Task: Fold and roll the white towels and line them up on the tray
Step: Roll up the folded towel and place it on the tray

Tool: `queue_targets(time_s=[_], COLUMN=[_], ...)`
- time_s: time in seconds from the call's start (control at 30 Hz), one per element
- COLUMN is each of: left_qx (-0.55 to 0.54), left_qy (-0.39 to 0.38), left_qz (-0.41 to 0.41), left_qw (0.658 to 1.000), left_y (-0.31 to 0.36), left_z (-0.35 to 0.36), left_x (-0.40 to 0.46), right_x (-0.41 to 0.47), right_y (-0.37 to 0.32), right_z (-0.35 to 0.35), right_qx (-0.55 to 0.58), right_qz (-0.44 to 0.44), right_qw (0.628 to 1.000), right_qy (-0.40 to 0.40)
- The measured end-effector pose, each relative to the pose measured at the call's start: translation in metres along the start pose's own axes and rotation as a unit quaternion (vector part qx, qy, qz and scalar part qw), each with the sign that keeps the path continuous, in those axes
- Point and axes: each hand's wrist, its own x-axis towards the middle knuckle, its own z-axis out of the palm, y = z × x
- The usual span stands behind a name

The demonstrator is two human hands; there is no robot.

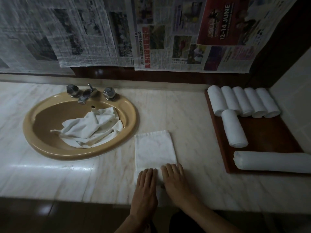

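**Where the fingers lie flat, the roll begins**

While both sets of fingers (171, 172) lie straight and close together, neither hand pinches anything: the left hand (145, 185) and the right hand (175, 182) press palm-down, side by side, on the near end of the folded towel (155, 148). That towel lies as a long strip on the counter (190, 125), reaching from the front edge toward the middle, just right of the sink (33, 137).

It looks light, thin and limp, so it should neither resist nor hold a shape unaided. On polished stone it may well slide rather than roll. I judge the best hold to be the near short edge, taken across its full width with both hands, keeping even pressure so the roll stays tight and straight.

The sink holds a crumpled heap of loose towels (90, 126), lying toward its right side, not yet folded.

The tray (272, 132) sits at the counter's right end, reaching into the far right corner. Five rolled towels (244, 101) stand touching in a row along its far edge; a sixth roll (234, 128) lies just in front of the row's left end, and a longer roll (272, 163) lies crosswise along the near edge.
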Motion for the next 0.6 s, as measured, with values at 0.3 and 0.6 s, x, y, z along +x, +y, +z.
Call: queue_targets(time_s=[0.3, 0.6], left_qx=[0.08, 0.098], left_qy=[-0.099, -0.168], left_qz=[0.003, -0.031], left_qw=[0.992, 0.98], left_y=[0.004, 0.006], left_z=[-0.004, -0.031], left_x=[0.004, 0.05], right_x=[-0.007, -0.042], right_y=[0.003, -0.017], right_z=[-0.012, 0.016], right_qx=[0.016, -0.06], right_qz=[-0.039, 0.025], right_qw=[0.999, 0.998], right_qy=[-0.03, 0.012])
